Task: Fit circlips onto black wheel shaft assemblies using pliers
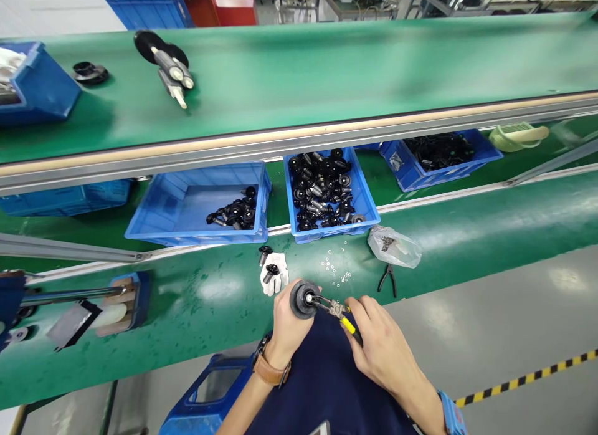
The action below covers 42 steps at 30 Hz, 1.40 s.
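Observation:
My left hand [284, 329] is wrapped round a black flanged round part [297, 305] with a pale shaft end at its centre. In my right hand [380, 341] is a pair of pliers [337, 309] with yellow and black handles; their tips meet the part's centre. Small pale rings [346, 277] lie scattered on the green bench just beyond my hands. Left of them, a white glove [279, 260] lies flat, and one small black part [271, 272] rests on it. A second black part [265, 253] sits at the glove's upper edge.
Beyond stand a blue bin [299, 234] full of black parts and a blue bin [187, 192] with fewer. At right lie a plastic bag [406, 250] and black pliers [389, 282]. A metal-edged green conveyor [327, 73] crosses behind; a fixture [135, 304] stands left.

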Each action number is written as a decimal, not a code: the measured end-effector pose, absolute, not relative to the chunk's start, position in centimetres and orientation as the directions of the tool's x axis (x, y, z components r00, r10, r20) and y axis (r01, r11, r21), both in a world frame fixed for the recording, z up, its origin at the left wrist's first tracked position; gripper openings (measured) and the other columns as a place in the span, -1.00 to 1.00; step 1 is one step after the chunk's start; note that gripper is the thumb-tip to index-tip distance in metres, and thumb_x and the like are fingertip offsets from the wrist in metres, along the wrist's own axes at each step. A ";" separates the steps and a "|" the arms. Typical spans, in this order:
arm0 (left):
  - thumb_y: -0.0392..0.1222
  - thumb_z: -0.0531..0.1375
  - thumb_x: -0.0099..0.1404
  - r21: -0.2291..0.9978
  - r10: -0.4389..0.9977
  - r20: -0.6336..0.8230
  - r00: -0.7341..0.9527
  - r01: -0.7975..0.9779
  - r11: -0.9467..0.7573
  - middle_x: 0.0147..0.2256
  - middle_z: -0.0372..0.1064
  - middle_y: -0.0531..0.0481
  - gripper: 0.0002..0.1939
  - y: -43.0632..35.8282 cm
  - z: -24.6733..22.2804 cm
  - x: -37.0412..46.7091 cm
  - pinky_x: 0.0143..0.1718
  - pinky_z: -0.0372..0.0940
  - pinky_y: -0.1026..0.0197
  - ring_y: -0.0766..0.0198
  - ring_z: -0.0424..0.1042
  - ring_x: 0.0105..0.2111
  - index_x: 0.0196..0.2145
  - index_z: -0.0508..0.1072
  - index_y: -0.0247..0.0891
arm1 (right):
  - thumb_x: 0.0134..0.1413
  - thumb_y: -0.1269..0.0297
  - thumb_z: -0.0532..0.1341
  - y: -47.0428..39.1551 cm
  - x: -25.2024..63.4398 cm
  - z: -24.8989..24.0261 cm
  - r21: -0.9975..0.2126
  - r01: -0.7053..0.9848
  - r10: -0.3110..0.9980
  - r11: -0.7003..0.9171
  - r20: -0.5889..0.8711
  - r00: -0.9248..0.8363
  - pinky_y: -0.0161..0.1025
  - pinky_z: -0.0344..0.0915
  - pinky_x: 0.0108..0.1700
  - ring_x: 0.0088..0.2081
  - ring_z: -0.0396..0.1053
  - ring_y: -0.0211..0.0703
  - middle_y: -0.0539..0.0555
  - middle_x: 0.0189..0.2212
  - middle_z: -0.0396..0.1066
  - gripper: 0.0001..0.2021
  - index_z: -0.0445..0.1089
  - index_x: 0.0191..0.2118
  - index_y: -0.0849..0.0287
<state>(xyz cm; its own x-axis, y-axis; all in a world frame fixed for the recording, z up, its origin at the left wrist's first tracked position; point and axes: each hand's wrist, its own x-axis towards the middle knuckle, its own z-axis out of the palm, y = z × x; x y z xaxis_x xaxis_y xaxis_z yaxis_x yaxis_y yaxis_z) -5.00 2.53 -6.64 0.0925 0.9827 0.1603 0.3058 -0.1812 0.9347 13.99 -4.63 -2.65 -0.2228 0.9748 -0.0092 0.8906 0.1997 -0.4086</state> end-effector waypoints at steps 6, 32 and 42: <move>-0.28 0.33 0.30 0.914 0.972 0.211 0.101 0.331 -0.233 -0.44 0.51 0.03 -0.89 2.4 -6.5 -5.2 -0.35 0.36 0.26 0.28 0.47 -0.47 -0.40 0.52 -0.24 | 0.18 0.43 0.13 -4.7 13.7 -2.7 -0.354 0.914 0.968 0.199 -0.073 -0.239 -0.11 0.29 -0.22 -0.25 0.31 -0.01 0.13 -0.21 0.32 -0.65 0.22 0.09 0.18; -0.14 0.34 0.27 0.971 0.999 0.035 -0.011 0.237 -0.031 -0.50 0.49 0.04 -0.79 2.1 -10.5 -5.4 -0.36 0.43 0.23 0.26 0.48 -0.49 -0.46 0.46 -0.24 | 0.23 0.19 0.11 -4.0 14.7 -11.3 -0.666 0.740 0.986 -0.091 -0.162 -0.024 -0.23 0.17 -0.23 -0.30 0.36 -0.11 0.04 -0.33 0.41 -0.90 0.29 -0.26 0.07; 0.03 0.45 0.09 0.954 0.950 -0.282 -0.133 0.064 0.292 -0.50 0.49 0.02 -0.68 2.3 -11.4 -5.4 -0.39 0.45 0.15 0.22 0.48 -0.48 -0.43 0.52 -0.25 | 0.15 -0.12 0.24 -2.7 21.8 -26.8 -0.509 0.450 0.662 -0.734 -0.392 0.638 -0.09 0.37 -0.15 -0.28 0.48 -0.04 0.11 -0.33 0.51 -0.56 0.42 -0.13 0.20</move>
<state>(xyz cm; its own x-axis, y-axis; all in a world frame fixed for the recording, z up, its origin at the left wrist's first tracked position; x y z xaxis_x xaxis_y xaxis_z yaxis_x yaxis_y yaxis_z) -5.44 2.32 -11.41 -0.1327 0.9503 -0.2816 0.0636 0.2917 0.9544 21.77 -2.71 -26.84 0.6380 0.6625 -0.3925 0.4495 -0.7343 -0.5086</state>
